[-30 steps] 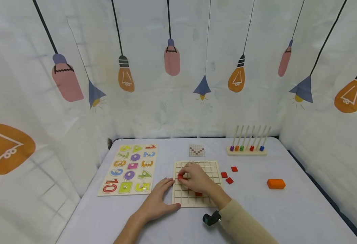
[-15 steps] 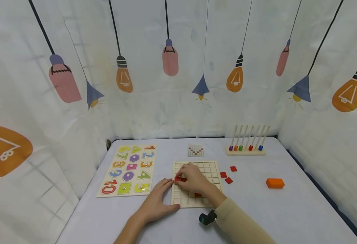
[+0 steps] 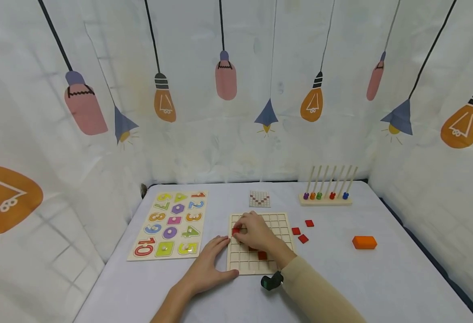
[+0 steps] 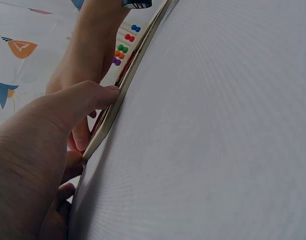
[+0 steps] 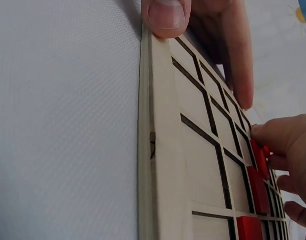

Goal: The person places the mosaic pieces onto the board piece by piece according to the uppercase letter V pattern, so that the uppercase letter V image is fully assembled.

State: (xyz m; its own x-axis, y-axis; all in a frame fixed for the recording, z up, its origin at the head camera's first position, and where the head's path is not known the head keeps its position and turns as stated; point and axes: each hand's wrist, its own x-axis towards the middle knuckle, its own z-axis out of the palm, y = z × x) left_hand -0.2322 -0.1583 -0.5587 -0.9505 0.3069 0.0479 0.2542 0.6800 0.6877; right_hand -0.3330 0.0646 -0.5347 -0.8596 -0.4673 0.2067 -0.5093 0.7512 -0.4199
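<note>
Two bare hands work over a bench point(image 3: 402, 282) draped in white cloth. The left hand point(image 3: 209, 264) has its fingers extended and grasps nothing; its thumb touches the near edge of a wooden grid board point(image 3: 244, 267) and its fingertips reach the board's left edge. The right hand point(image 3: 256, 231) reaches over this board, just beyond and to the right of the left hand, pinching a red tile point(image 3: 235, 231) between thumb and fingers above the squares near the board's left side. Two more red tiles point(image 3: 262, 255) lie on the board on the near side of the right hand, one partly hidden by it. To the right of that hand, just off the board, are three loose red squares point(image 3: 303, 238), and farther right, well apart, an orange block point(image 3: 364, 242). Beyond the right hand lies a small card point(image 3: 259, 199) printed with a grid and coloured squares; beyond and to the right stands a peg rack point(image 3: 326, 202) with purple, orange, green, red and blue beads at its base. To the left of the left hand, and extending beyond it, lies a board of colourful numbers and shapes point(image 3: 161, 237). A black device point(image 3: 272, 281) sits beside the right hand's beige cuff point(image 3: 297, 273). Behind everything, a white backdrop point(image 3: 236, 148) shows hanging lamps and bulbs.
</note>
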